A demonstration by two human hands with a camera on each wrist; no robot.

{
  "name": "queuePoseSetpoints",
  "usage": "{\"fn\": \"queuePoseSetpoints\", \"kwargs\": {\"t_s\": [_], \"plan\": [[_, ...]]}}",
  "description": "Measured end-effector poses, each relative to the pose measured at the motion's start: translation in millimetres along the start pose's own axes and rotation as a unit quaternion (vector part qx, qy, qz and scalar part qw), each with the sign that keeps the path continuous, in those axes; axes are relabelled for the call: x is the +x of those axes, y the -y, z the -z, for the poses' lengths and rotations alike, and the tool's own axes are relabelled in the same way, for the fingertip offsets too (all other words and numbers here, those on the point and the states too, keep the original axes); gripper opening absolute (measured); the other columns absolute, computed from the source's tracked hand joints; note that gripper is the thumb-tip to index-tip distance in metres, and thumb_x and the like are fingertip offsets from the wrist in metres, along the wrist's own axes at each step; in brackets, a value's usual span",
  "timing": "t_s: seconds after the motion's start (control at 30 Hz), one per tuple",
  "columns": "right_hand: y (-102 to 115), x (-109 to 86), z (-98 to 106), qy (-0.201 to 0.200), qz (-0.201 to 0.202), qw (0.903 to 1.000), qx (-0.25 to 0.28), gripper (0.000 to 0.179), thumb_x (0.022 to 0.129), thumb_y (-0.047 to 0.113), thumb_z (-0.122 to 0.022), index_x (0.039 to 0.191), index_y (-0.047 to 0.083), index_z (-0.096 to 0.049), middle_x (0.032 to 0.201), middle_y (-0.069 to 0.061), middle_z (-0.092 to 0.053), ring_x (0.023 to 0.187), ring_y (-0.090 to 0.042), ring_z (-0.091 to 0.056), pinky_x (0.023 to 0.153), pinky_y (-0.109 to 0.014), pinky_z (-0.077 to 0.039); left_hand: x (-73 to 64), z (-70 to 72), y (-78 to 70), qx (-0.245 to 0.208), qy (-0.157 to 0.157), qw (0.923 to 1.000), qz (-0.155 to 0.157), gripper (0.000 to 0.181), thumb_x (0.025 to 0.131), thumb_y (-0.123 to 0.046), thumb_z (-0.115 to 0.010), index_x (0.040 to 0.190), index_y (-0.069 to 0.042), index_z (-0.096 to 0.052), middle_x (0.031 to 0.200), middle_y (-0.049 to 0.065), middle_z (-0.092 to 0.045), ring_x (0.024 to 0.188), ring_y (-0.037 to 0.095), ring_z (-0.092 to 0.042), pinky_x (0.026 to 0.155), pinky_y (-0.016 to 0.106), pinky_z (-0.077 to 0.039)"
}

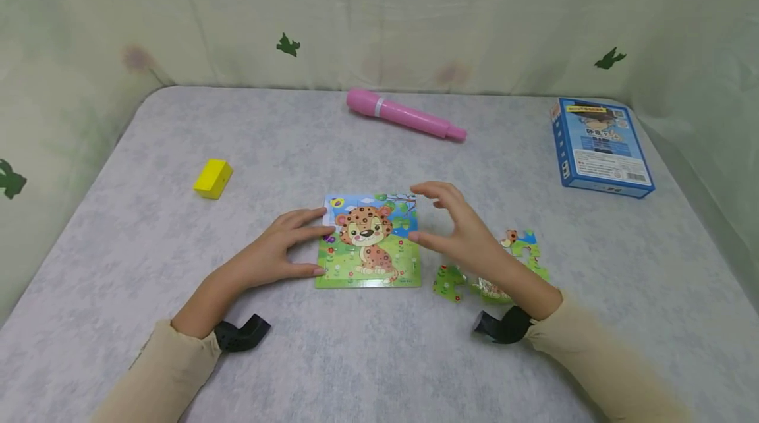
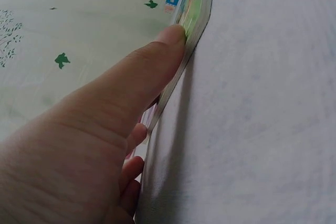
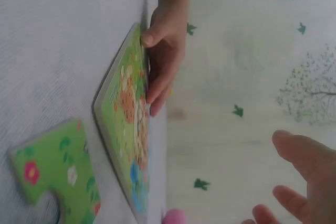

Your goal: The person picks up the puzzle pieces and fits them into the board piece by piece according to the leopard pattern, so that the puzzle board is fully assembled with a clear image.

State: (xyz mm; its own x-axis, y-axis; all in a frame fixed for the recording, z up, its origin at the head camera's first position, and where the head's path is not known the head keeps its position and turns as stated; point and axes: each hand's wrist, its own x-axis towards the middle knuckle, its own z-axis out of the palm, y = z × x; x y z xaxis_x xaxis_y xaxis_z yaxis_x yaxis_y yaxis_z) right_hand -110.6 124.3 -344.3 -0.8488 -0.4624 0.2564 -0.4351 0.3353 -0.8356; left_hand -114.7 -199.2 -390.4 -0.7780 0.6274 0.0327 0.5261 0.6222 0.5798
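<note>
A puzzle board [image 1: 348, 265] with a picture of a spotted leopard cub lies flat on the table. My left hand [image 1: 275, 243] touches its left edge, thumb and fingers spread along that side; the left wrist view shows the thumb [image 2: 147, 69] against the board's edge. Over the board's right edge hovers my right hand [image 1: 462, 228], its fingers loosely bent and apart from the board, as the right wrist view confirms. Below the right hand lie a green loose puzzle piece [image 1: 447, 282] and several other pieces [image 1: 526, 248], partly hidden by the forearm.
Toward the back lies a pink marker-shaped tube [image 1: 412, 118]. A blue box [image 1: 605, 146] sits at the back right, and a yellow block [image 1: 213, 179] on the left. A patterned curtain [image 1: 379, 21] hangs behind the table [image 1: 356, 357].
</note>
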Motion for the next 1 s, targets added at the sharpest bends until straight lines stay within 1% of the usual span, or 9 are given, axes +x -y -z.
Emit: {"fn": "queuePoseSetpoints", "kwargs": {"t_s": [0.07, 0.2, 0.27, 0.4, 0.6, 0.73, 0.83, 0.9, 1.0], "plan": [[-3, -9.8, 11, -0.021, -0.001, 0.9997, -0.008, 0.06, 0.078, 0.007, -0.07, 0.13, 0.006, -0.042, 0.131, -0.003, -0.039, 0.118, -0.019, -0.035, 0.094, -0.046, -0.03, 0.0, -0.1, 0.2, 0.0, 0.0, 1.0, 0.001, 0.064, 0.074, -0.048, -0.069, 0.128, -0.019, -0.052, 0.144, 0.005, -0.027, 0.13, 0.03, -0.018, 0.1, 0.053, -0.017], [-15, -29.0, 27, -0.049, -0.027, 0.9981, -0.025, 0.062, 0.075, -0.003, -0.069, 0.13, 0.0, -0.041, 0.131, -0.01, -0.038, 0.117, -0.028, -0.036, 0.092, -0.049, -0.03, -0.1, -0.7, 0.9, -0.001, -0.001, 1.0, 0.003, 0.065, 0.073, -0.048, -0.069, 0.128, -0.019, -0.052, 0.144, 0.005, -0.027, 0.13, 0.03, -0.018, 0.1, 0.053, -0.017], [-22, -37.6, 32, -0.054, -0.046, 0.9969, -0.034, 0.061, 0.075, -0.002, -0.069, 0.129, 0.0, -0.041, 0.131, -0.011, -0.039, 0.116, -0.029, -0.036, 0.091, -0.05, -0.03, -0.2, -1.0, 1.4, -0.001, -0.002, 1.0, 0.003, 0.065, 0.073, -0.049, -0.068, 0.128, -0.019, -0.052, 0.144, 0.004, -0.027, 0.13, 0.03, -0.018, 0.1, 0.053, -0.016], [-34, -51.7, 40, -0.048, -0.077, 0.9945, -0.053, 0.058, 0.079, 0.007, -0.069, 0.13, 0.003, -0.041, 0.13, -0.008, -0.039, 0.115, -0.026, -0.037, 0.091, -0.05, -0.03, -0.3, -1.2, 1.9, -0.001, -0.003, 1.0, 0.002, 0.065, 0.073, -0.049, -0.068, 0.129, -0.019, -0.051, 0.144, 0.004, -0.026, 0.13, 0.03, -0.018, 0.1, 0.053, -0.016], [-47, -64.1, 48, -0.014, -0.104, 0.9919, -0.072, 0.054, 0.081, 0.014, -0.068, 0.128, 0.004, -0.043, 0.126, -0.01, -0.042, 0.113, -0.027, -0.039, 0.088, -0.048, -0.035, 0.0, -1.2, 1.4, -0.005, 0.0, 1.0, 0.002, 0.065, 0.074, -0.049, -0.068, 0.129, -0.019, -0.051, 0.144, 0.004, -0.026, 0.13, 0.03, -0.017, 0.1, 0.053, -0.016], [-54, -66.5, 53, 0.021, -0.124, 0.9886, -0.083, 0.055, 0.081, 0.021, -0.067, 0.128, 0.005, -0.043, 0.126, -0.011, -0.042, 0.111, -0.026, -0.041, 0.088, -0.045, -0.035, 0.3, -1.2, 1.4, -0.006, 0.0, 1.0, 0.003, 0.065, 0.073, -0.049, -0.068, 0.129, -0.019, -0.051, 0.144, 0.004, -0.026, 0.13, 0.03, -0.017, 0.1, 0.053, -0.016], [-59, -67.0, 57, 0.049, -0.135, 0.9863, -0.081, 0.057, 0.082, 0.025, -0.067, 0.129, 0.005, -0.042, 0.127, -0.011, -0.042, 0.112, -0.025, -0.041, 0.09, -0.045, -0.034, 0.4, -1.2, 1.6, -0.005, -0.001, 1.0, 0.004, 0.066, 0.073, -0.049, -0.068, 0.129, -0.019, -0.051, 0.144, 0.004, -0.026, 0.13, 0.03, -0.017, 0.1, 0.053, -0.016], [-62, -67.1, 61, 0.069, -0.139, 0.9845, -0.081, 0.057, 0.082, 0.024, -0.066, 0.13, 0.005, -0.041, 0.127, -0.01, -0.042, 0.112, -0.025, -0.041, 0.092, -0.046, -0.033, 0.4, -1.3, 1.9, -0.005, -0.002, 1.0, 0.004, 0.066, 0.073, -0.05, -0.068, 0.129, -0.019, -0.052, 0.144, 0.003, -0.026, 0.13, 0.03, -0.017, 0.1, 0.053, -0.016], [-63, -67.3, 65, 0.093, -0.138, 0.9811, -0.098, 0.055, 0.083, 0.022, -0.066, 0.13, 0.007, -0.043, 0.128, -0.008, -0.043, 0.116, -0.024, -0.039, 0.094, -0.046, -0.032, 0.4, -1.7, 2.4, -0.004, -0.002, 1.0, 0.003, 0.065, 0.073, -0.05, -0.068, 0.129, -0.02, -0.051, 0.144, 0.003, -0.026, 0.13, 0.03, -0.017, 0.1, 0.053, -0.016]]}}
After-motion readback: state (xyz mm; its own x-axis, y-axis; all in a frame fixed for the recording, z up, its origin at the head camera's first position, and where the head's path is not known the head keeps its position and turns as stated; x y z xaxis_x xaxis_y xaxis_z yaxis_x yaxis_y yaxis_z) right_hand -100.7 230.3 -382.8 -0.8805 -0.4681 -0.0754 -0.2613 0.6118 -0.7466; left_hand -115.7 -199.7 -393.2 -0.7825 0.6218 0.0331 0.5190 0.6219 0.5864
